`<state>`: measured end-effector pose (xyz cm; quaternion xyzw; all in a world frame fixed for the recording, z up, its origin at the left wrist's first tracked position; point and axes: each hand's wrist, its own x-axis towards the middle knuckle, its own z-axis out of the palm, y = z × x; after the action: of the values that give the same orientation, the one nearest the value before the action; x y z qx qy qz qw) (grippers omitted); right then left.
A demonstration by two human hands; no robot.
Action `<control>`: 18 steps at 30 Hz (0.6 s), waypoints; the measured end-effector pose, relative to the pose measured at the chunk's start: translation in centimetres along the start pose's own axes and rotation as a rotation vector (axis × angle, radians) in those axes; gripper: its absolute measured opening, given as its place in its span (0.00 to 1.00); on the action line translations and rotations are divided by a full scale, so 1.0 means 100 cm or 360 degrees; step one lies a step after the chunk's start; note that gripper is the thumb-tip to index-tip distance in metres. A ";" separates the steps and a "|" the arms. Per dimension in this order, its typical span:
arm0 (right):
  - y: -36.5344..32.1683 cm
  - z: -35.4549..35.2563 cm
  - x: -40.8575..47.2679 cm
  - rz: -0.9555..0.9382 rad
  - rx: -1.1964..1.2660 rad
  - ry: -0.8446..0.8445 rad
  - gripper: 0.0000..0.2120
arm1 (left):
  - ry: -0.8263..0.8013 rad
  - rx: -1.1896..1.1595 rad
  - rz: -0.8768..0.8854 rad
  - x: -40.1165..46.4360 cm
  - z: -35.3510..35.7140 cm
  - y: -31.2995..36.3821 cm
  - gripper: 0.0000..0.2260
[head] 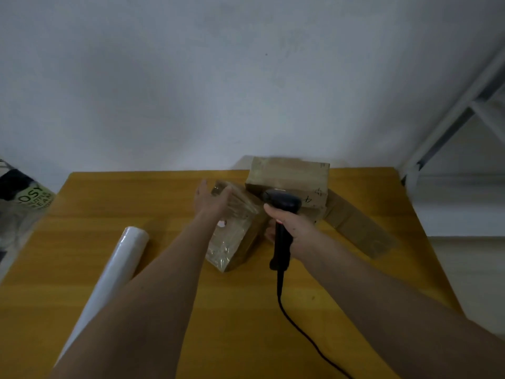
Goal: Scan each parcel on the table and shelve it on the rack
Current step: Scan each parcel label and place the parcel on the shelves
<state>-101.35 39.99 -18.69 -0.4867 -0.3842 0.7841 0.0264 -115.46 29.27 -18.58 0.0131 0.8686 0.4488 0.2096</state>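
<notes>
The left hand (211,199) is reaching to mid-frame with its fingers straight and spread, lying against the upper left end of the taped parcel (235,228). Whether the palm is pressing on the film or only touching it cannot be told through the blur. It is not curled round anything.

The right hand (291,225) is gripping the scanner (281,214), fingers wrapped round the handle, with the cable trailing toward the lower centre of the frame. The scanner head is sitting just right of the parcel and pointing toward the upper left, across the parcel's top.

The taped parcel is lying on the desk (136,198) at mid-frame. Its long axis is running from the lower centre of the frame up and slightly left, so its far end is meeting the left hand while its right flank is facing the scanner. No label or barcode is legible on it.

Judgement: the left hand is the nearer one for turning or lifting this parcel, and the scanner is already close enough to read a face presented to the right.

Two more boxes are waiting: the big box (289,176) behind the scanner, and the flat box (358,228) to its lower right. The rack (448,124) is standing at the right edge of the frame, well apart from the parcel. A white roll (120,263) is lying at lower left.
</notes>
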 end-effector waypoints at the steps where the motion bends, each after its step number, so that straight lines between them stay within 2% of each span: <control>1: 0.001 0.002 0.002 -0.0001 0.0022 0.0004 0.23 | -0.0046 -0.0043 0.0002 0.002 0.001 -0.001 0.33; 5: 0.006 0.006 0.008 -0.0030 0.0131 -0.0031 0.23 | -0.0138 -0.0021 0.0113 -0.004 0.006 -0.006 0.19; 8: 0.012 0.001 0.007 -0.0042 0.0160 -0.0076 0.20 | -0.0060 0.0223 -0.0005 -0.009 0.004 -0.011 0.26; 12: 0.018 -0.019 -0.003 -0.0015 0.0191 -0.0114 0.14 | 0.0041 0.0252 -0.0175 -0.030 0.001 -0.021 0.30; 16: 0.021 -0.047 -0.023 -0.0026 0.0157 -0.0148 0.08 | 0.0175 -0.0086 -0.0359 -0.070 0.005 -0.028 0.26; 18: 0.023 -0.067 -0.035 -0.0028 0.0138 -0.0092 0.07 | 0.0200 -0.0217 -0.0420 -0.096 0.012 -0.031 0.18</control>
<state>-93.45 40.76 -19.10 -0.4589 -0.3548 0.8134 0.0431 -105.73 26.33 -18.30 -0.1434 0.8417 0.4753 0.2123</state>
